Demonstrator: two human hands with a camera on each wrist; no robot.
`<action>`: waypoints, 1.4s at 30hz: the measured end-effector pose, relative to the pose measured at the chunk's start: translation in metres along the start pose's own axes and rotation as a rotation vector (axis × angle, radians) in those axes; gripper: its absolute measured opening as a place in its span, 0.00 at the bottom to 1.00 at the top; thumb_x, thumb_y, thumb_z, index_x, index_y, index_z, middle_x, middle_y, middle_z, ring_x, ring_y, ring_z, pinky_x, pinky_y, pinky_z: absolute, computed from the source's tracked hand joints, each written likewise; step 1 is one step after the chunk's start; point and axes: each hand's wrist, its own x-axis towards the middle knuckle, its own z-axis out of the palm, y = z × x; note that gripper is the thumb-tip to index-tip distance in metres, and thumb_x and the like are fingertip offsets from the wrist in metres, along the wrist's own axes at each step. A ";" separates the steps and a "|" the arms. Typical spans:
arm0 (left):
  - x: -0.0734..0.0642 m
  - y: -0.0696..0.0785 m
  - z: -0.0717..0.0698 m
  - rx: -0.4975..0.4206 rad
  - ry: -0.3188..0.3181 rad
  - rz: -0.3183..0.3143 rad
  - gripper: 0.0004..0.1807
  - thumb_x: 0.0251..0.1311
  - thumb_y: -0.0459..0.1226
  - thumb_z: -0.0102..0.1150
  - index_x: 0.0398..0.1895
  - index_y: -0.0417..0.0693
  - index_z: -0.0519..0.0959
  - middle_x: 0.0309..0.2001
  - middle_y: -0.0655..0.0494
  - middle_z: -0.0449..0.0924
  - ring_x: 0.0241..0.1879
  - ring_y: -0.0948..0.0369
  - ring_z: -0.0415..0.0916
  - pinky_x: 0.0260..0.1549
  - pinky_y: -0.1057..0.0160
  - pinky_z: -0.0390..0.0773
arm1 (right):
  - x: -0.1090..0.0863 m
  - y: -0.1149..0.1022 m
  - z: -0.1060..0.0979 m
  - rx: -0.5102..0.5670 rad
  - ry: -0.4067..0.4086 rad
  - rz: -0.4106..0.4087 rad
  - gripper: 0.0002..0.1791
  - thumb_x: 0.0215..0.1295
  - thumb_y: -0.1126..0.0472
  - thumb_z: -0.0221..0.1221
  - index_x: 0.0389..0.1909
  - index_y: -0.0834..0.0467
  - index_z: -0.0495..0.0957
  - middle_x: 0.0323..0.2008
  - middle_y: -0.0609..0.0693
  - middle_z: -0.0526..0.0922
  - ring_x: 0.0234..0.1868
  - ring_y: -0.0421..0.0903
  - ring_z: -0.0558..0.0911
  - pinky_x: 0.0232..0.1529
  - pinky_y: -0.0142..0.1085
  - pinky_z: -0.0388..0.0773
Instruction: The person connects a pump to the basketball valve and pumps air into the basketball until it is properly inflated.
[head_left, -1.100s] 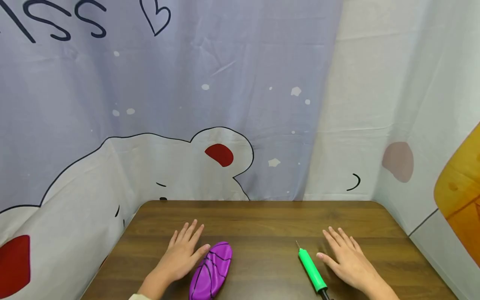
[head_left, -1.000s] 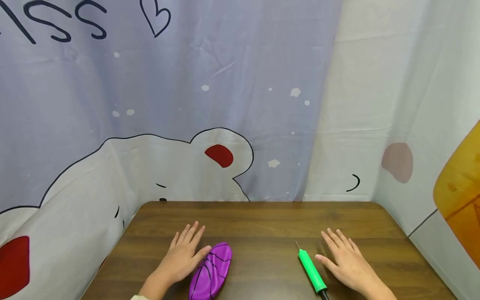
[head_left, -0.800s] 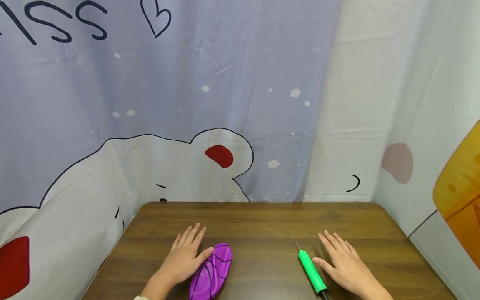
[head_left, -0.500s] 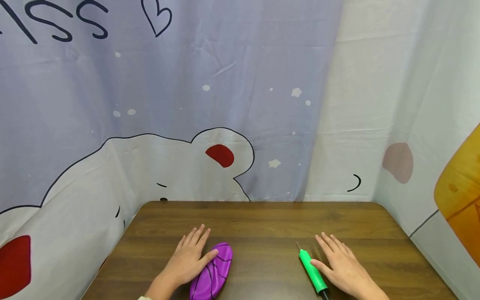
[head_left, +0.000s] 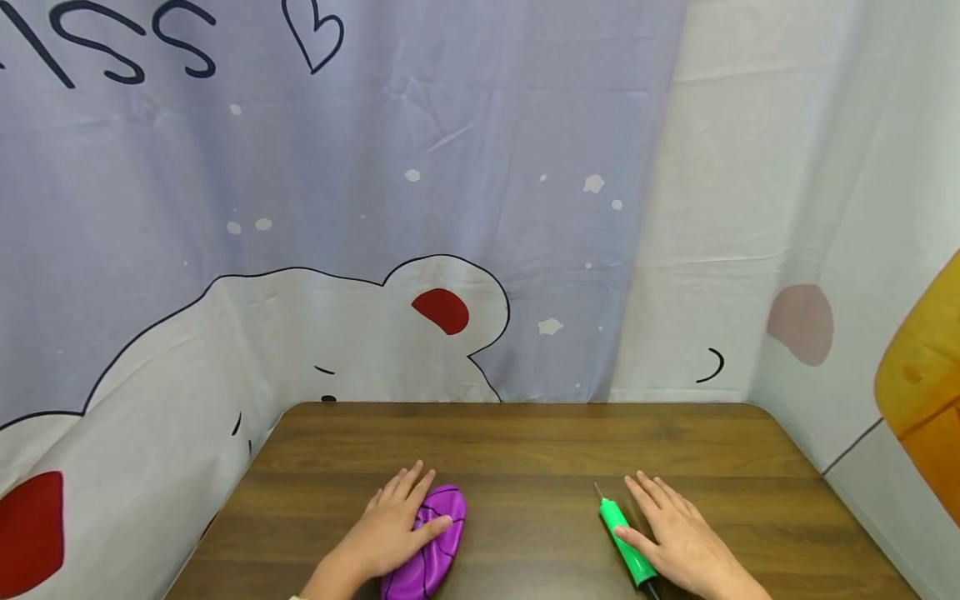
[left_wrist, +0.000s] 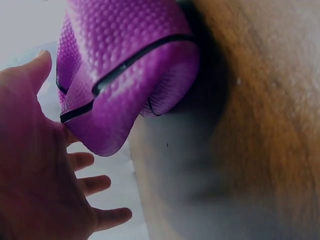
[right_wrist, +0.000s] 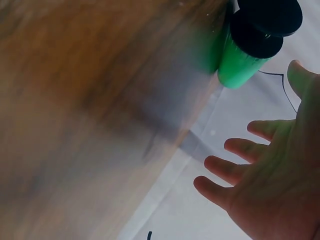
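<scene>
A deflated purple basketball (head_left: 440,552) with black lines lies folded on the wooden table. My left hand (head_left: 386,531) is over its left side, fingers extended and thumb across the ball in the head view. The left wrist view shows the ball's pebbled skin (left_wrist: 135,65) beside the spread fingers of that hand (left_wrist: 40,165). To the right lies a green ball pump (head_left: 637,568) with a thin needle (head_left: 597,491) pointing away and a black end. My right hand (head_left: 681,537) hovers beside it, thumb overlapping the barrel. In the right wrist view, straight fingers face the pump (right_wrist: 241,70).
The brown wooden table (head_left: 525,450) has rounded far corners. A printed curtain (head_left: 525,250) hangs behind it and along both sides. Table surface shows between the ball and the pump.
My left hand has moved right and nearer, over the ball. My right hand has moved left, so its thumb now overlaps the pump. Ball and pump have stayed in place.
</scene>
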 end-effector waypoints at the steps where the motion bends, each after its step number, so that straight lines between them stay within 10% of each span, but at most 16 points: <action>1: 0.000 0.000 0.001 -0.006 -0.002 0.004 0.45 0.68 0.66 0.47 0.79 0.48 0.59 0.80 0.46 0.50 0.77 0.39 0.48 0.71 0.30 0.53 | 0.000 -0.001 0.000 0.002 -0.004 0.000 0.42 0.70 0.35 0.55 0.74 0.58 0.66 0.72 0.62 0.68 0.71 0.67 0.66 0.66 0.66 0.66; 31: 0.009 0.027 0.018 -0.011 0.032 -0.049 0.55 0.47 0.60 0.72 0.72 0.34 0.64 0.61 0.33 0.74 0.57 0.35 0.75 0.56 0.35 0.77 | 0.005 -0.017 0.003 0.042 -0.190 0.066 0.49 0.61 0.30 0.61 0.71 0.63 0.68 0.67 0.64 0.71 0.67 0.66 0.70 0.63 0.65 0.70; 42: 0.016 0.042 0.008 0.014 -0.022 0.028 0.48 0.32 0.46 0.74 0.64 0.45 0.69 0.45 0.56 0.72 0.41 0.58 0.72 0.31 0.61 0.77 | 0.014 -0.018 0.006 -0.005 -0.194 0.033 0.41 0.57 0.42 0.71 0.64 0.62 0.73 0.56 0.56 0.77 0.57 0.58 0.76 0.54 0.58 0.77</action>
